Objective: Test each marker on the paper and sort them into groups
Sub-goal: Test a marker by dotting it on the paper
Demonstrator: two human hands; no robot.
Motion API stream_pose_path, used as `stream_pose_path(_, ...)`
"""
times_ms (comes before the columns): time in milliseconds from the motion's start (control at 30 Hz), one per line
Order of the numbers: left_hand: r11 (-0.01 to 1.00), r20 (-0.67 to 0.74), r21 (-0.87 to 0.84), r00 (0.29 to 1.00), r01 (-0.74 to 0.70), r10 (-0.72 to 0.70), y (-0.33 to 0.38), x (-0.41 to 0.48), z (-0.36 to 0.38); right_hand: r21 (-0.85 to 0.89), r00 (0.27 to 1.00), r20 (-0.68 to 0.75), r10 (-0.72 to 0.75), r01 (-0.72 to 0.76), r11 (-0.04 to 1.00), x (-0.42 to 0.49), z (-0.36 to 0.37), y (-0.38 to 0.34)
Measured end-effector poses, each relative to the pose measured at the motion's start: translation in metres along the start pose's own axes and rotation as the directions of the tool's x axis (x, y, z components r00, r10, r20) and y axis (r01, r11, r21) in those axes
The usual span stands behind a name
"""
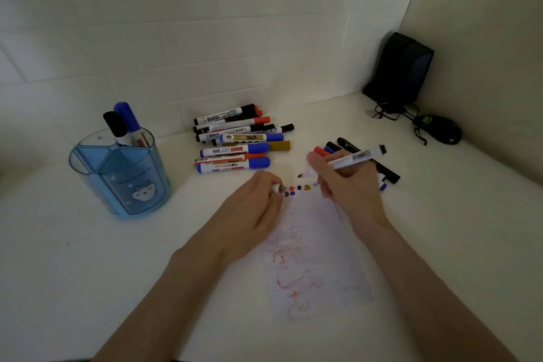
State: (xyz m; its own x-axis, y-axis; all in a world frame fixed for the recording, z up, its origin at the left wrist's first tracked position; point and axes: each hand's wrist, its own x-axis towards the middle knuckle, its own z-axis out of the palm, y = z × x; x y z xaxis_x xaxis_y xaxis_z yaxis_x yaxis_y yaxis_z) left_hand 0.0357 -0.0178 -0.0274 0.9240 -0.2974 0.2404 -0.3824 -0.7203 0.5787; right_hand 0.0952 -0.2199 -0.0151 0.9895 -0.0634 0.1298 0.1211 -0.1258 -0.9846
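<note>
A white sheet of paper [320,247] lies on the table with red scribbles and a row of small coloured test marks [298,189] along its top edge. My right hand [349,182] holds an uncapped white marker [349,159], its dark tip hovering just above the paper's top edge. My left hand [258,203] rests on the paper's upper left corner, fingers closed on a small cap [276,187]. A pile of several markers [238,138] lies beyond the paper. A smaller group of markers [364,156] sits behind my right hand, partly hidden.
A blue see-through pen holder [123,173] with a blue and a black marker stands at the left. A black speaker [402,67] and a black mouse [440,129] with cables sit in the far right corner. White tiled walls close in behind and right.
</note>
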Motion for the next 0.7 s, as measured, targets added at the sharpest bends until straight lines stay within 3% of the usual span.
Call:
stream_pose_path(167, 0.961, 0.079, 0.251, 0.992, -0.116, 0.099, -0.004, 0.002, 0.004, -0.198, 0.999, -0.051, 0.019, -0.029, 0.98, -0.003, 0.008, 0.01)
stream_pose_path(700, 0.956, 0.095, 0.276, 0.992, -0.103, 0.08, -0.002, 0.002, 0.003, -0.222, 0.999, -0.022, -0.05, 0.043, 0.974, -0.001, 0.009, 0.016)
